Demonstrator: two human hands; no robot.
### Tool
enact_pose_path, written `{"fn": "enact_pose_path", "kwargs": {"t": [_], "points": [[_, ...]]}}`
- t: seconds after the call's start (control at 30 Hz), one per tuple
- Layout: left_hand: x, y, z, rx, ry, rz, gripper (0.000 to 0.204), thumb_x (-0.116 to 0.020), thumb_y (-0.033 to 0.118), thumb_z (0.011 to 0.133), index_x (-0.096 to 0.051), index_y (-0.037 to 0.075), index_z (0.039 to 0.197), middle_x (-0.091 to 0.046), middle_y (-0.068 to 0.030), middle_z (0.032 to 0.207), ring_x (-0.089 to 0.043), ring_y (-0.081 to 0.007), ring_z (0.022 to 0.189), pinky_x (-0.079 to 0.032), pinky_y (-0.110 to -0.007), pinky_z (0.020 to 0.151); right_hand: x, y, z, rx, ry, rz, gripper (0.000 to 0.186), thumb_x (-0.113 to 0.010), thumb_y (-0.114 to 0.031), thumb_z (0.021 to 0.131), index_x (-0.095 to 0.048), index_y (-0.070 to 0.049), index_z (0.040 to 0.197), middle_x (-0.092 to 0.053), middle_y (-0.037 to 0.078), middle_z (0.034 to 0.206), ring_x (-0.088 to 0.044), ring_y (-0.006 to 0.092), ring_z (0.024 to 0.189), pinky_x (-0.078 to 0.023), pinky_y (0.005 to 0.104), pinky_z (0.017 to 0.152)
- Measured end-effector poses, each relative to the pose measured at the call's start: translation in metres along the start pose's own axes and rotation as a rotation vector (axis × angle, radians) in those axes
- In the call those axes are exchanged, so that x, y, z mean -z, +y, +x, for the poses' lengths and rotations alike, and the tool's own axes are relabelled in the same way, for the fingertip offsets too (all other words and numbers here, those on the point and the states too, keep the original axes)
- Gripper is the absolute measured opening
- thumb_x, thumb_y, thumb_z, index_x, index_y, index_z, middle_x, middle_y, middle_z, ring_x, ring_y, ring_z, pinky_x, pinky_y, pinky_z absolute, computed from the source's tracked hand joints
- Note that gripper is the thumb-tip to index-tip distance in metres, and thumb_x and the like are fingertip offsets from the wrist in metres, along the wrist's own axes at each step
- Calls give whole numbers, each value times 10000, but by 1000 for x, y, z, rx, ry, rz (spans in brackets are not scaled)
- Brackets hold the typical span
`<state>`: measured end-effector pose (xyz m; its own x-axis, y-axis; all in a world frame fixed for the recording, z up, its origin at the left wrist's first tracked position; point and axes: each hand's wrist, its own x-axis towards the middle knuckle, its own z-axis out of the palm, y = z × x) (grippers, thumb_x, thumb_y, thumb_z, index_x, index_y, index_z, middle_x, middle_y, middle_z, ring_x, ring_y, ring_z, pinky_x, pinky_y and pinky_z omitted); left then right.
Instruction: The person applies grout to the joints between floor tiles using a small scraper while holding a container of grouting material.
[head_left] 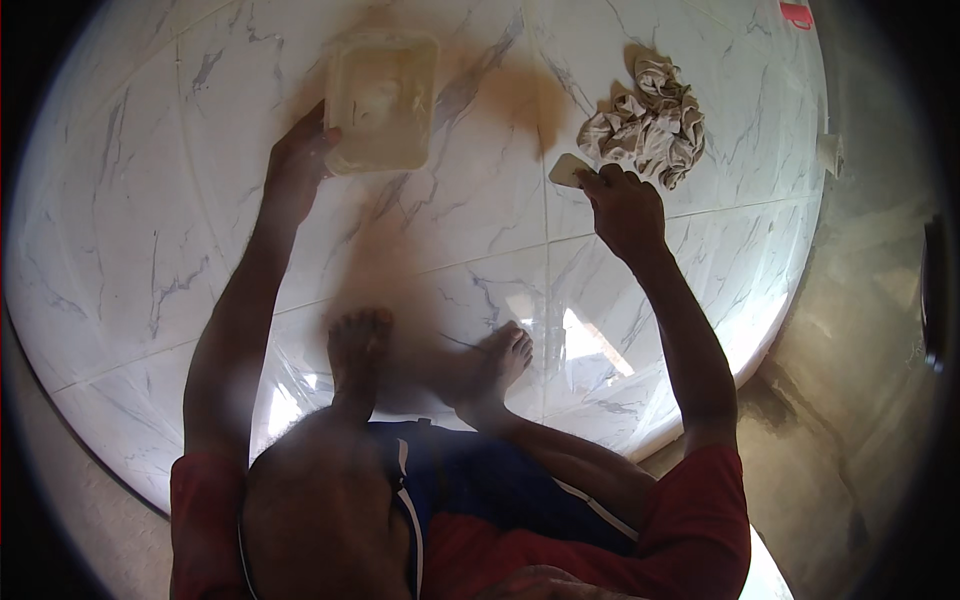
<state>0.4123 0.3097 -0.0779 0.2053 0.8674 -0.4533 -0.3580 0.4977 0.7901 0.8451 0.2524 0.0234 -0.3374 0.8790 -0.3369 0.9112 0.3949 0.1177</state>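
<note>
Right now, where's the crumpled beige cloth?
In the head view, the crumpled beige cloth lies at upper right on the white, grey-veined tiles, just beyond the right hand and the small flat pale piece it holds.

Place type unclear: marbled floor tiles [150,230] beside concrete [840,400]
</note>
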Motion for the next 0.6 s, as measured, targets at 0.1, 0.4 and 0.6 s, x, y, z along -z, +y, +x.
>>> {"fn": "enact_pose_path", "kwargs": {"t": [0.1, 0.4, 0.6], "points": [[-7, -9, -18, -12, -2, 194, 657, -726, 201, 952, -483, 0, 1528, -665, -106, 1329, -651, -180, 1136, -551, -326, 909, 36, -37, 14, 28, 193, 104, 259, -693, -188, 928, -698, -175, 1187, -670, 44, 966, -702, 233, 830, -580, 381, 694], [-66, 7, -48, 65, -65, 334, 781, -846, 175, 860, -482, 52, 1539, -702, -112, 1224, -670, -182, 1157, -555, -308, 904, 62, -115, 67, 145, 135, 159, 147, -667, -159, 873, -696, -68, 985, -686, 94, 902, -713, 250, 887, -607, 396, 696], [-79, 3, -55, 10, -44, 399, 780, -849, 118, 854, -478, 38, 1536, -691, -141, 1265, -680, -223, 1176, -557, -335, 960, 60, -130, 53, 130, -5, 242, 130, -654, -121, 857, -708, -65, 962, -691, 97, 911, -714, 255, 891, -608, 401, 712]]}}
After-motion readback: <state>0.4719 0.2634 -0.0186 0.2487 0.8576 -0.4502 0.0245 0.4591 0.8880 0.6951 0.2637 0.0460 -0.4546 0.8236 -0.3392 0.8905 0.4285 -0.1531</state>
